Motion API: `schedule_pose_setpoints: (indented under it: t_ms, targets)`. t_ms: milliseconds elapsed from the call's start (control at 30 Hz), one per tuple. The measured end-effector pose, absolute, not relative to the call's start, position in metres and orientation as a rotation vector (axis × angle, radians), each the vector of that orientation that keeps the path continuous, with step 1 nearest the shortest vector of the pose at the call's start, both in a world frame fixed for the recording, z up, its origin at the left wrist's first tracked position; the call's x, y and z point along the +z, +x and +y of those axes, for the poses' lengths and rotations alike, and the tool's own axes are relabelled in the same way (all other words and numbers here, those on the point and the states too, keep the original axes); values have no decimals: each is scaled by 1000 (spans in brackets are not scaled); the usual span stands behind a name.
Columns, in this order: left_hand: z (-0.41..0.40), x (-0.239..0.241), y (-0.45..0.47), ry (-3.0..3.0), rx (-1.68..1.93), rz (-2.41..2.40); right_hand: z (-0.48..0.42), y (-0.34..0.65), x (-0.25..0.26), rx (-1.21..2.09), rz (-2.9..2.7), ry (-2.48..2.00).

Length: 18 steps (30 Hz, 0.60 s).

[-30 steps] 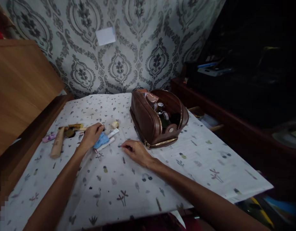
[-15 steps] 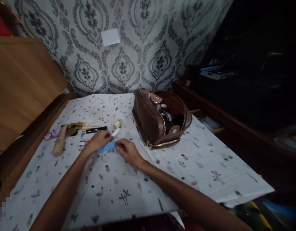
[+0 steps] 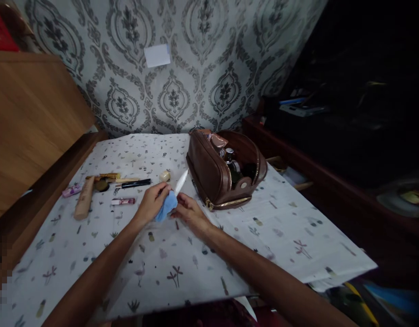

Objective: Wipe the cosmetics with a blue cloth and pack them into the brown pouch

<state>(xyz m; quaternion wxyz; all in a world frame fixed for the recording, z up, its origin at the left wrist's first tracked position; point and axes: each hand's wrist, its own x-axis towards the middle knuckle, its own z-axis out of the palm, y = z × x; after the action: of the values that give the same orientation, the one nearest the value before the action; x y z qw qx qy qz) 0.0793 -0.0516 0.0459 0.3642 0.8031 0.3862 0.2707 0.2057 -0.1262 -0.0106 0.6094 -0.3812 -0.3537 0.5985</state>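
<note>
Above the tabletop, my left hand (image 3: 152,203) pinches a small blue cloth (image 3: 166,208). A slim white tube (image 3: 182,182) with a tapered end sticks up out of the cloth, tilted to the right; its lower part is hidden. The curled fingers of my right hand (image 3: 193,213) close on the tube's lower end, against the cloth. Just beyond my hands stands a small cream-coloured round item (image 3: 165,175). To the left lie a lip gloss tube (image 3: 123,201), a black cosmetic tube (image 3: 136,183) and a beige squeeze tube (image 3: 84,200).
An unzipped brown cosmetic bag (image 3: 209,165) holding several bottles stands right of my hands. Further left are a gold tube (image 3: 110,175), a dark round item (image 3: 102,185) and a purple item (image 3: 72,190). A patterned white cloth (image 3: 155,290) covers the table; a wooden panel (image 3: 35,122) borders the left.
Both hands have lifted and shifted slightly right with the blue cloth and white tube. The tube now points more upright, and the lip gloss beside my left hand is uncovered.
</note>
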Motion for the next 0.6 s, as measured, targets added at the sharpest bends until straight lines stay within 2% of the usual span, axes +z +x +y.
schedule_pose_setpoints:
  t_ms: [300,600]
  targets:
    - [-56,29,75,1958,700,964,-121,220,-15,1224,-866,-1079]
    - [-61,32,66,1950,1030,1069,-119,227,-17,946,-1115,-1359]
